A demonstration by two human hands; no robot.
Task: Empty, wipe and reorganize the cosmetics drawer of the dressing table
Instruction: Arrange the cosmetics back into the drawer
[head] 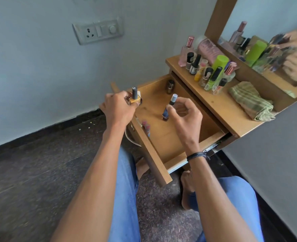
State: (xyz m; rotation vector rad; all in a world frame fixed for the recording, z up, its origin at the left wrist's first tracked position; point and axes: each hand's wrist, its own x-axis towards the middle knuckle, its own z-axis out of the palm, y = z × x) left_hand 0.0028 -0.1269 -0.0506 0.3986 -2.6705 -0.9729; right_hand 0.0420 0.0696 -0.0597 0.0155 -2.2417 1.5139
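Right hand is curled. Its thumb and first finger pinch the blue bottle at the neck, just under the cap. The other fingers hold nothing. The bottle is over the middle of the drawer. I cannot tell if its bottom touches the drawer floor. It is long and thin and it leans. The cap points up and toward the drawer's back edge, and the bottom points down toward the front edge.

Left hand grips the yellow bottle round its fat bottom part. This is over the end of the drawer's front edge nearest the wall. That bottle stands straight up with its dark cap on top.

Both bottles look small and light. They are likely hard, smooth glass, so they could slip and might crack on the floor. I think the fat bottom part is the safest place to hold, since a cap could come loose.

A brown bottle stands in the back corner. Pink bottles lie against the front edge.
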